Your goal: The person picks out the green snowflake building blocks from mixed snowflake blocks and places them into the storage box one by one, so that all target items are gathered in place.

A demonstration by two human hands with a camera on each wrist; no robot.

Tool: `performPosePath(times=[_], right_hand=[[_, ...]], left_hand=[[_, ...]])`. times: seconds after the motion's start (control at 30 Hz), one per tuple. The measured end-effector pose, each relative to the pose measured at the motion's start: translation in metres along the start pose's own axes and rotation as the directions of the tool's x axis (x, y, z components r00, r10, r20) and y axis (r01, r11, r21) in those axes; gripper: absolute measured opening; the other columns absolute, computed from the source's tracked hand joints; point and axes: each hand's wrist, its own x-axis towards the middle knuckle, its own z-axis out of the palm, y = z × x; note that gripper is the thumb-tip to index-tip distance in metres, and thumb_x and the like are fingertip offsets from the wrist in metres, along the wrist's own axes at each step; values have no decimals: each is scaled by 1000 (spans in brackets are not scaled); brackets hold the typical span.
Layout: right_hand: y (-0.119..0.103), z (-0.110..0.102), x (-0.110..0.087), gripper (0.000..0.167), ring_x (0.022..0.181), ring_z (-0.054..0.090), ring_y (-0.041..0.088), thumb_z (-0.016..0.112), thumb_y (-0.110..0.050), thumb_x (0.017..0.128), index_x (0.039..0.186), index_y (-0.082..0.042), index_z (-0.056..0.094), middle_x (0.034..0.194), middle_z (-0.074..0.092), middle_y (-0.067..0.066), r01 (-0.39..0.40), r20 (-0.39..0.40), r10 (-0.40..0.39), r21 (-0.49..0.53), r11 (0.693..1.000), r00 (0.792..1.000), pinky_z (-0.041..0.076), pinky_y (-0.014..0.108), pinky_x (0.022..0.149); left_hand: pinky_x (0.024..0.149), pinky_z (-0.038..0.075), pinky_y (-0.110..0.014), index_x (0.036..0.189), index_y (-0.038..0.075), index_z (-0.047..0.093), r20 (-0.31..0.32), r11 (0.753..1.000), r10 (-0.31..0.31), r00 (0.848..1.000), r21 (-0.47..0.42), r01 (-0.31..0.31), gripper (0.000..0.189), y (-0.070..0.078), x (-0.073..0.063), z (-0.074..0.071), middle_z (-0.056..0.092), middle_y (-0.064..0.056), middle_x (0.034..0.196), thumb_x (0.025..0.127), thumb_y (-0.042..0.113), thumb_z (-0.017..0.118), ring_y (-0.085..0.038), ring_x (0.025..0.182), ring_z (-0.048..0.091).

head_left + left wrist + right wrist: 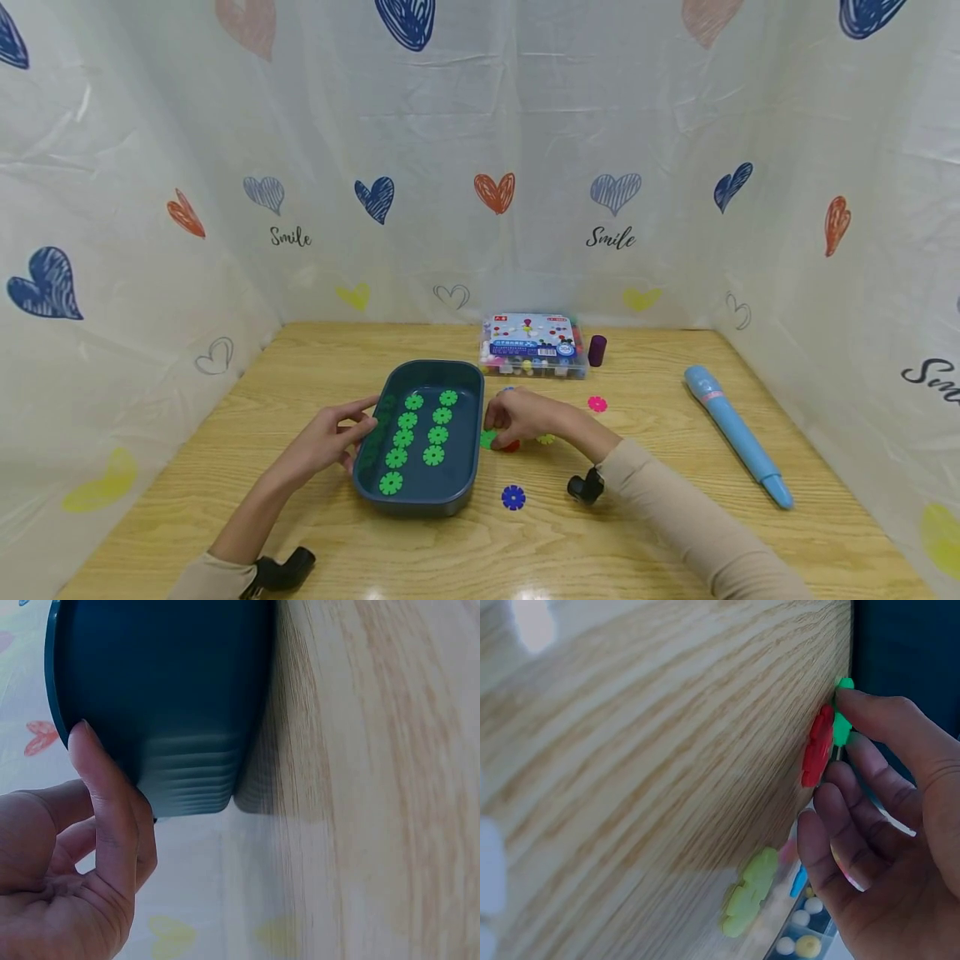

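Observation:
A dark blue-green rectangular tray (457, 490) stands on the table, holding several green notched snowflake discs (402, 438) in two rough columns. My left hand (327, 442) grips the tray's left rim; in the left wrist view its fingers lie against the outer wall. Just beyond the right wall, my right hand (525, 417) pinches a green snowflake disc (844, 712) between thumb and finger. A red snowflake disc (817, 746) lies right beside it, partly under the hand in the head view. A yellow disc (750, 892) is near the right wrist.
A blue disc (513, 497) lies nearer the front, and a pink disc (597, 404) farther right. At the back stand a clear lidded box (532, 346) of small beads and a dark purple cylinder (597, 351). A long light-blue pen-shaped object (738, 437) lies at the right.

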Motion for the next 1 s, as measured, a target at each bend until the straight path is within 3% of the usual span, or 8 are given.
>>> performPosePath(times=[0.23,0.53,1.0], right_hand=[[2,0,0,27,80,59,8,81,-15,80,100,-5,66,92,68,5,7,-9,-7,46,999,1000,53,19,73],[8,-4,-5,12,78,60,8,72,-7,87,98,-4,66,88,68,2,33,-26,-30,131,991,999,54,19,71],[10,-17,-13,12,79,62,7,65,-10,93,101,-8,73,91,72,0,77,-62,-71,115,990,996,56,19,73]], left_hand=[[50,57,-32,151,3,37,0,1000,2,1000,1,-2,58,-1,0,0,52,-28,113,101,29,55,-14,65,59],[50,57,-32,151,3,36,6,1000,6,1000,0,-6,58,0,0,0,52,-29,111,102,28,54,-13,66,58],[50,57,-32,151,2,36,4,1000,7,1000,1,-7,57,2,-1,1,51,-29,111,102,27,53,-14,66,59]])
